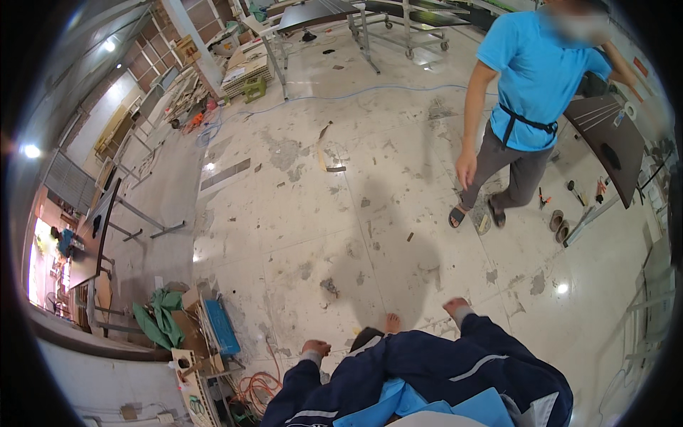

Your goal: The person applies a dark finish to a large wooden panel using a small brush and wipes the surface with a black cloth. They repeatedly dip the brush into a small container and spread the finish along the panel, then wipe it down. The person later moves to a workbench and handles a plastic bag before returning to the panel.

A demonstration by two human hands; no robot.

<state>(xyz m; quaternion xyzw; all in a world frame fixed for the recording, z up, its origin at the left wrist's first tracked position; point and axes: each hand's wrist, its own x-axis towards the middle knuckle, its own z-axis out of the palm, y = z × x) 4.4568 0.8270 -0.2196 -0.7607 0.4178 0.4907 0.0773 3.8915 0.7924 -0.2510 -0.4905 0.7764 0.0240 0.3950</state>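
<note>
My left hand (pixel 317 347) hangs in front of me at the lower middle, beside the dark trousers, its fingers curled in with nothing seen in them. Farther right, my right hand (pixel 455 307) reaches out from a navy sleeve (pixel 484 334). Its fingers look loosely stretched, and no object shows in it. Neither hand touches anything but air above the tiled floor (pixel 284 235). One bare foot (pixel 393 324) shows between the hands.
A person in a blue shirt (pixel 530 78) stands ahead at right, beside a dark tabletop (pixel 605 135). Hand tools (pixel 576 192) and shoes (pixel 559 225) lie near it. Orange cable (pixel 260 384), a blue box (pixel 220 326) and green cloth (pixel 162 317) sit at left. A blue hose (pixel 370 90) crosses the floor.
</note>
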